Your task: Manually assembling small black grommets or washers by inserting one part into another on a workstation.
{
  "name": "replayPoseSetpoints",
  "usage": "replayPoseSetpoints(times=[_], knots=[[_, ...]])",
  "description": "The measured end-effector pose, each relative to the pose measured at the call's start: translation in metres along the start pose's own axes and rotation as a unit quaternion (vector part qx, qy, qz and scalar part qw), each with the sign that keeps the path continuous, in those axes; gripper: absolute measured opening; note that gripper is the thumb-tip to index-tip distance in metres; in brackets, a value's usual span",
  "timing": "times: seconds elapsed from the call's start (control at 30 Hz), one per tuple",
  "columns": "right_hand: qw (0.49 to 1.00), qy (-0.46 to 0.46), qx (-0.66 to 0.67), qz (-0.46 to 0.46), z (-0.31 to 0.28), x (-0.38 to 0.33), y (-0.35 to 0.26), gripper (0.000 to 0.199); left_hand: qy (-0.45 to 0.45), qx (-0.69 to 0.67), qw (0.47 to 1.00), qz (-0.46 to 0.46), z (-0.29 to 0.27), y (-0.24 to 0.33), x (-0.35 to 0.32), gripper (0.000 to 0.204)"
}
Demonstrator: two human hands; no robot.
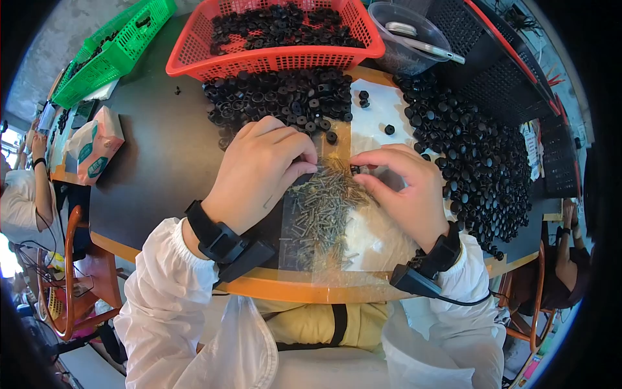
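Over the pile of small metal screws (321, 211) my two hands are close together. My right hand (408, 185) pinches a small round black plastic cap (355, 170) between thumb and fingertips. On the other side, my left hand (262, 172) is closed, its thumb pressed to the curled fingers at the left edge of the screws; whatever it may hold is hidden. Just beyond the left hand lies a heap of black ring-shaped plastic parts (278, 97). A larger heap of round black caps (479, 168) spreads to the right of my right hand.
A red basket (275, 61) of black parts stands at the back, beside a clear tub (405, 58) holding a phone. Black crates (486, 58) rise at the right. A green basket (123, 58) and a tissue pack (100, 146) are at left. Other people sit at both sides.
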State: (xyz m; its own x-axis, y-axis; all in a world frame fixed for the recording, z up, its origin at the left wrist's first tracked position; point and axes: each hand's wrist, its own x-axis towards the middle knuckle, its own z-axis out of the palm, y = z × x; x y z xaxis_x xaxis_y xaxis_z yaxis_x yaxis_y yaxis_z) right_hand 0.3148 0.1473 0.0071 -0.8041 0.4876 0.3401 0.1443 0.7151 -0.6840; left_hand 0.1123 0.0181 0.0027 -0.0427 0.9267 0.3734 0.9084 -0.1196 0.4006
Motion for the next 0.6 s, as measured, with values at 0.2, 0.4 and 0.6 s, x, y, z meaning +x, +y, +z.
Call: replayPoseSetpoints(times=[0.2,0.4,0.6], knots=[[0.982,-0.017,0.15,0.111,0.004,-0.004,-0.004,0.023,0.026,-0.132,0.991,-0.023,0.003,0.008,0.001,0.018],[0.943,-0.03,0.292,0.156,0.006,-0.003,0.004,0.024,0.06,-0.125,0.989,0.05,0.005,0.012,0.003,0.025],[0.939,-0.034,0.313,0.141,0.008,-0.007,0.0,0.024,0.051,-0.234,0.97,-0.037,0.005,0.022,0.001,0.022]])
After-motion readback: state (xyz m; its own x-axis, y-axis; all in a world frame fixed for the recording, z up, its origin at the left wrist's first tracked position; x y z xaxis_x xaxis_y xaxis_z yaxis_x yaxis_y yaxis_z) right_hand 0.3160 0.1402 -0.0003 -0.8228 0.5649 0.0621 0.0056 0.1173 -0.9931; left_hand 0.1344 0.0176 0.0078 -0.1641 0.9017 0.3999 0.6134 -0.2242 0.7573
